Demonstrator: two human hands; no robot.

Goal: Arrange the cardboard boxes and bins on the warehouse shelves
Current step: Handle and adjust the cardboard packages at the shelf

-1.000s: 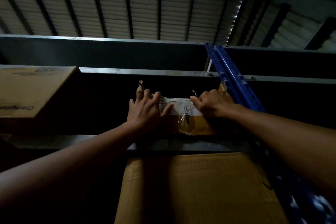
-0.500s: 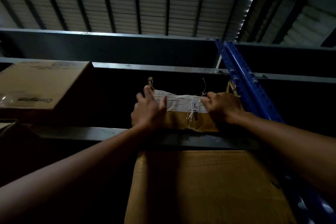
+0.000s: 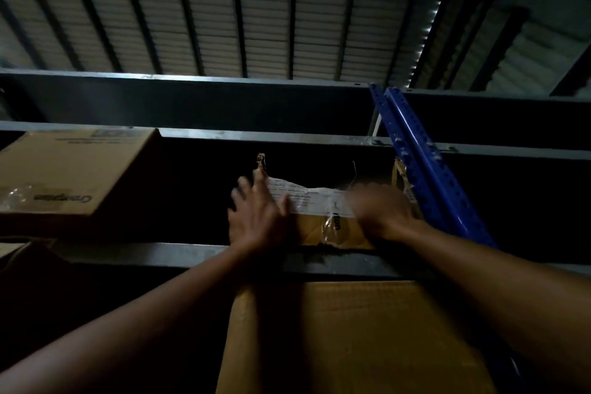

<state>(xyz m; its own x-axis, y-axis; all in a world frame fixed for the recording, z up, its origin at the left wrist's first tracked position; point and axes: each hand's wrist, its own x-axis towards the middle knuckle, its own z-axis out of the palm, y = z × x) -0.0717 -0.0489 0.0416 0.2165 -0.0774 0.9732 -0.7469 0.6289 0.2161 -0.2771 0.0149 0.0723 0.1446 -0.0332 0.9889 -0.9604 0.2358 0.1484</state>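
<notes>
Taped cardboard box (image 3: 323, 221) with white label, upright on upper shelf (image 3: 144, 254), beside blue upright (image 3: 428, 169)

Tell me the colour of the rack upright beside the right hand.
The rack upright is blue, seen best in the head view.

Left hand (image 3: 259, 221) has spread its fingers (image 3: 244, 185) on the taped box (image 3: 315, 227); right hand (image 3: 382, 211) blurs.
</notes>
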